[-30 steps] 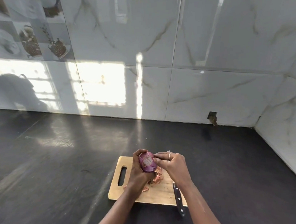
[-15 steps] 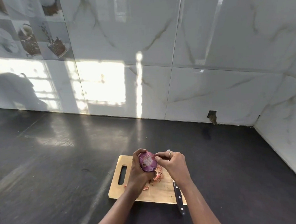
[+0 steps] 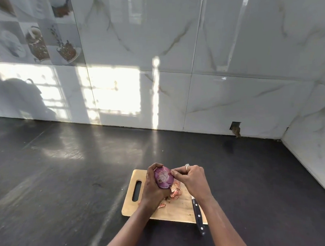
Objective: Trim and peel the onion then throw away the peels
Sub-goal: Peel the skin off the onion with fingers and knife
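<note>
Peeling step: I am judging that the skin is being stripped from the round purple-red onion (image 3: 163,177). Its cut end, pale and ringed, is facing me, so that end is looking trimmed already.
Left hand: the left hand (image 3: 152,187) is wrapping curled fingers and thumb round the onion from the left and from underneath, and is holding it lifted.
Right hand: the right hand (image 3: 193,178) is sitting just right of the onion, nearly closed, with its fingertips (image 3: 172,173) pinching at the onion's upper right edge. I am guessing a thin flap of skin is lying between them, but it is showing too small for me to be sure.
Under the grip: a pale wooden rectangular cutting board with a slot handle (image 3: 131,207) is lying directly below both hands.
Between the wrists: loose pinkish-orange papery peels (image 3: 175,193) are lying on the board, below the onion.
Below the right wrist: a black-handled riveted steel knife (image 3: 198,214) is resting idle, its handle overhanging the board's near edge. Its blade is mostly hiding beneath the right hand.
Next move: I am thinking the right hand is needing to draw the pinched skin away from the onion. The left hand is then needing to turn the onion to offer fresh skin.
Watching for: papery skin tearing short, which is calling for a fresh pinch.
Peels' disposal: not yet begun, and I am seeing no bin anywhere in view.
</note>
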`<state>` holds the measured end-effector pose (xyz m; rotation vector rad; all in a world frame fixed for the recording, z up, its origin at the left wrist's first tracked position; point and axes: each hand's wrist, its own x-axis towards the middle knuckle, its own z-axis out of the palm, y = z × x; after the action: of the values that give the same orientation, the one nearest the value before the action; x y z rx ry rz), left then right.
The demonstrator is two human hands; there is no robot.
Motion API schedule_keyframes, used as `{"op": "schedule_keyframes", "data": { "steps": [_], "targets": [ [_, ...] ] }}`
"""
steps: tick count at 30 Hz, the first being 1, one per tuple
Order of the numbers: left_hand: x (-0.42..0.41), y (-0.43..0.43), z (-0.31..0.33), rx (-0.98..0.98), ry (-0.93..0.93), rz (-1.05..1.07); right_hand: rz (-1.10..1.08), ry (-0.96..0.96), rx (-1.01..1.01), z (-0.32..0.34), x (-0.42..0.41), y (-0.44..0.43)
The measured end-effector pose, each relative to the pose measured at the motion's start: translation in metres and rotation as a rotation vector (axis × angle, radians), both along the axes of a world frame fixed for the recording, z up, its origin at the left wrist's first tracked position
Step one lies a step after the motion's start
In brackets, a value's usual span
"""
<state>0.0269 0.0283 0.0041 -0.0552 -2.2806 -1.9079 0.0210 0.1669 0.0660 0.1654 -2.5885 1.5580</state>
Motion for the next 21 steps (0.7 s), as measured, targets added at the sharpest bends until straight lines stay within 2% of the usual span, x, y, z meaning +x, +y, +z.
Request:
{"op": "schedule_keyframes", "data": {
  "steps": [9, 21],
  "targets": [
    [0.0008, 0.0000, 0.0035, 0.042, -0.006, 0.041, 0.030, -0.087, -0.166, -0.0022, 0.0037, 0.0006],
    [0.0029, -0.0020, 0.0015, 0.049, 0.017, 0.031, 0.072, -0.081, -0.140, -0.0009, 0.0024, 0.0004]
  ]
}}
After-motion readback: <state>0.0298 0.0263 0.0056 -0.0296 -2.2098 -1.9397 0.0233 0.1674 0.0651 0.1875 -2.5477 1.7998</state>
